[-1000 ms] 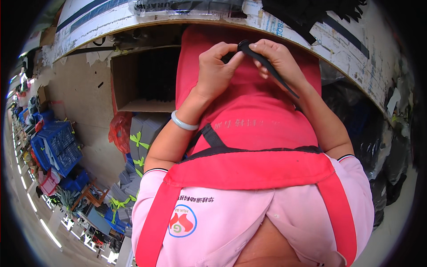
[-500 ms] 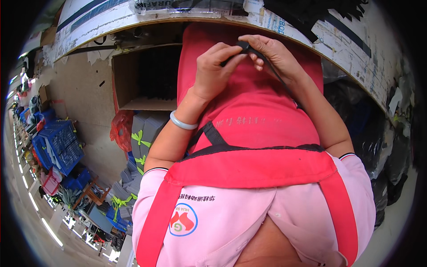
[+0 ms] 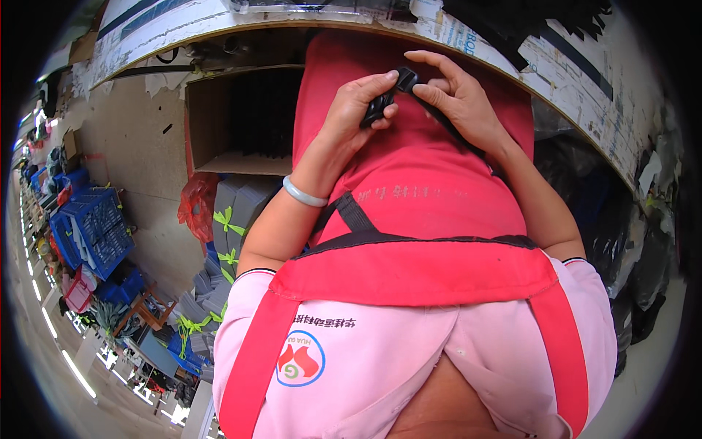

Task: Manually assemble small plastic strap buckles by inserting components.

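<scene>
Over the red apron (image 3: 417, 168) on my lap, my left hand (image 3: 358, 106) is closed on a black buckle (image 3: 406, 79), its thumb on the buckle's edge. More black pieces, possibly part of the same item, sit under its curled fingers. From the buckle a black strap (image 3: 450, 128) runs down to the right, passing beneath my right hand (image 3: 462, 102). That hand is open, index finger stretched out and thumb beside the strap. Whether the thumb touches the strap I cannot tell.
A worktable (image 3: 585, 95) curves across the top, with black strap pieces (image 3: 504, 29) on it. Below its left part lies an open cardboard box (image 3: 248, 162) with dark contents. Grey bundles tied with green ribbon (image 3: 238, 208) and a red plastic bag (image 3: 197, 208) stand left; dark plastic bags (image 3: 607, 219) right.
My right hand has let go of the black piece and drawn slightly right, its fingers spreading. My left hand has turned a little, so more of the buckle shows.
</scene>
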Demonstrator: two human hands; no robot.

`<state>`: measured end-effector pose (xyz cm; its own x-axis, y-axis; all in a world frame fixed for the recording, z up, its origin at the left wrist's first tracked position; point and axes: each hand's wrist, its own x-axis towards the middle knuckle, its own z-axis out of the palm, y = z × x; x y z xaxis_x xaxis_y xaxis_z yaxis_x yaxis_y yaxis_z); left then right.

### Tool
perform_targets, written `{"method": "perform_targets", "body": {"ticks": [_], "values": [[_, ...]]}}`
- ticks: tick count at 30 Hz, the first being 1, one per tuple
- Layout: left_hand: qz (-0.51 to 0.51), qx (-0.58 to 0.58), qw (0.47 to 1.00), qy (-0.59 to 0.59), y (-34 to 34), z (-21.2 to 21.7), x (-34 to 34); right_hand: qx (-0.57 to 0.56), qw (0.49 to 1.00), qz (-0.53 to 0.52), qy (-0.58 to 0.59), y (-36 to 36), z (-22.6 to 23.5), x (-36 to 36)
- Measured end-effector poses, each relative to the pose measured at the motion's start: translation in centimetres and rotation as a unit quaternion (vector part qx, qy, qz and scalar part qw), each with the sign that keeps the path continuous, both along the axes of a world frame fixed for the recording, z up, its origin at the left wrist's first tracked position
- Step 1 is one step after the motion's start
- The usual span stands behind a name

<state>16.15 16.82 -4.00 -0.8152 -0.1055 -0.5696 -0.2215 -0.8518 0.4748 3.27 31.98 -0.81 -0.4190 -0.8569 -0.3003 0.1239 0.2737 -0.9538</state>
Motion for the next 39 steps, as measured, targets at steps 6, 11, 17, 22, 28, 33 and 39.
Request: {"method": "perform_targets", "body": {"ticks": [6, 11, 17, 22, 28, 33, 39], "values": [[-0.021, -0.050, 0.998, -0.022, 0.8, 0.0, -0.3, -0.040, 0.998, -0.056, -0.007, -0.4, -2.4, -0.1], [0.066, -0.216, 0.974, -0.006, 1.2, 0.8, -0.6, -0.179, 0.978, -0.088, 0.070, -0.6, 1.2, 0.4], [0.081, -0.335, 0.938, 0.034, 1.3, 1.1, -1.2, -0.007, 0.995, -0.102, 0.010, -0.2, 1.0, -0.2], [0.063, -0.414, 0.907, 0.048, 1.9, 1.4, -0.7, 0.051, 0.992, -0.111, -0.028, -0.6, 0.5, 0.0], [0.067, -0.446, 0.889, 0.081, 1.2, 0.7, -0.4, -0.061, 0.980, -0.170, -0.086, -1.1, 0.2, 1.3], [0.028, -0.596, 0.786, 0.163, 0.6, 0.3, 0.2, 0.007, 0.984, -0.081, -0.161, -0.4, -0.2, -1.1], [0.011, -0.631, 0.749, 0.200, 1.3, 0.6, 1.2, 0.034, 0.996, 0.012, -0.078, 0.4, -0.5, -1.9]]}}
